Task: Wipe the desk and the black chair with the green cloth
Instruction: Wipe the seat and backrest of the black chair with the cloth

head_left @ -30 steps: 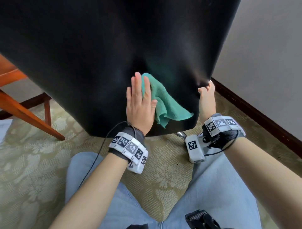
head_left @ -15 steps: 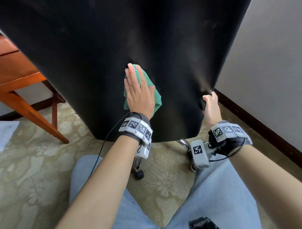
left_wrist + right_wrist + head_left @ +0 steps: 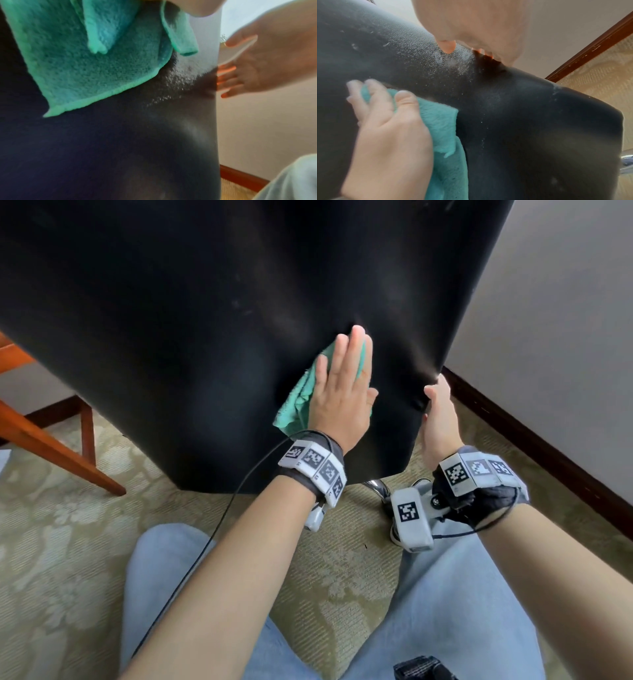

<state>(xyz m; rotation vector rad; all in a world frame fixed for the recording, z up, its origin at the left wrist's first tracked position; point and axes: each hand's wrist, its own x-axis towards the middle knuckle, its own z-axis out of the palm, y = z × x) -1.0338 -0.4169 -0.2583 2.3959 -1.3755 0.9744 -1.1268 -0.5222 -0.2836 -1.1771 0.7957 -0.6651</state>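
Left hand [image 3: 337, 395] flat on green cloth [image 3: 294, 402]

Cloth [image 3: 297, 398] mostly hidden under left hand [image 3: 339, 398]; chair [image 3: 222, 320] top cropped; right fingertips behind chair edge.
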